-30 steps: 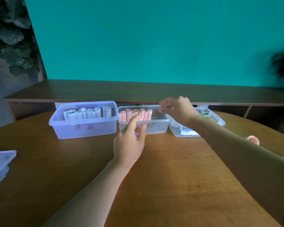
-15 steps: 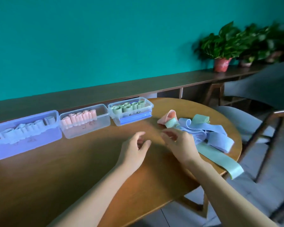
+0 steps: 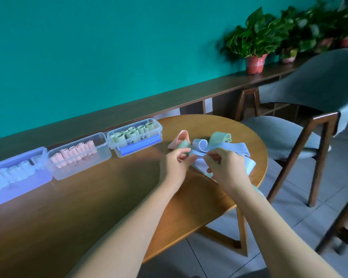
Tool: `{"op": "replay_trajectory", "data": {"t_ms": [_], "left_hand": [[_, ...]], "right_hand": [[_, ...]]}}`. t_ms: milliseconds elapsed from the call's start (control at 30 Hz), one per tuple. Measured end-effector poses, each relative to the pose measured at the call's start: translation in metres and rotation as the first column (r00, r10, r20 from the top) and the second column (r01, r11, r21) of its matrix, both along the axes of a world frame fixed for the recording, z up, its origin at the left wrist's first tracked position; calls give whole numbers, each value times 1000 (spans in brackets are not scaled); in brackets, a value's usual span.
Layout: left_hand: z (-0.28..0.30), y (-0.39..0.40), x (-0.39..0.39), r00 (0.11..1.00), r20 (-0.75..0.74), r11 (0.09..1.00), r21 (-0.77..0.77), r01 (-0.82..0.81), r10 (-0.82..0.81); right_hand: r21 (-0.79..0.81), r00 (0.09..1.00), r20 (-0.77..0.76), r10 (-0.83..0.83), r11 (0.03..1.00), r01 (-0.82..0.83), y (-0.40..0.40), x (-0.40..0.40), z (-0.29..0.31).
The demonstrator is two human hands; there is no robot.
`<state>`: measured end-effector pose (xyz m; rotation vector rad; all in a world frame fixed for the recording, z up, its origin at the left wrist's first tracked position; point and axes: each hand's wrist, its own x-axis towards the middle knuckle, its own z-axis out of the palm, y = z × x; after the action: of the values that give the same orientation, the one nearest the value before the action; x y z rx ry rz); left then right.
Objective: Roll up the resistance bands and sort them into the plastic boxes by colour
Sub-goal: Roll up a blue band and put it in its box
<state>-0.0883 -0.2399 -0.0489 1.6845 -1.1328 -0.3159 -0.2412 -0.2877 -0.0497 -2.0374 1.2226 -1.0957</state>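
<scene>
Both hands are at the loose band pile on the table's far-right edge. Left hand [image 3: 174, 164] and right hand [image 3: 224, 167] both pinch the blue band [image 3: 221, 148]; its length trails right, away from the blue box [image 3: 18, 177] far left.

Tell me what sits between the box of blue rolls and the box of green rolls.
The head view shows the clear box of pink rolls between the blue-roll box and the green-roll box, all three in one row.
</scene>
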Motion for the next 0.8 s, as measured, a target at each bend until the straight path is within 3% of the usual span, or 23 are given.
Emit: {"op": "replay_trajectory", "data": {"t_ms": [100, 300, 433, 667, 800], "left_hand": [[1, -4, -3, 999, 27, 999, -1, -44, 44], [23, 1, 5, 969, 222, 994, -59, -97, 108], [67, 19, 24, 964, 255, 994, 48, -97, 82], [124, 84, 60, 931, 356, 976, 159, -146, 81], [143, 131, 76, 939, 332, 968, 190, -165, 95]], "right_hand": [[26, 1000, -9, 7, 1000, -7, -3, -5, 0], [18, 1000, 24, 4, 1000, -5, -2, -13, 2], [-8, 997, 73, 25, 1000, -25, 3, -5, 10], [-47, 947, 18, 322, 946, -321, 33, 36, 13], [58, 862, 126, 490, 864, -500, 67, 64, 23]]}}
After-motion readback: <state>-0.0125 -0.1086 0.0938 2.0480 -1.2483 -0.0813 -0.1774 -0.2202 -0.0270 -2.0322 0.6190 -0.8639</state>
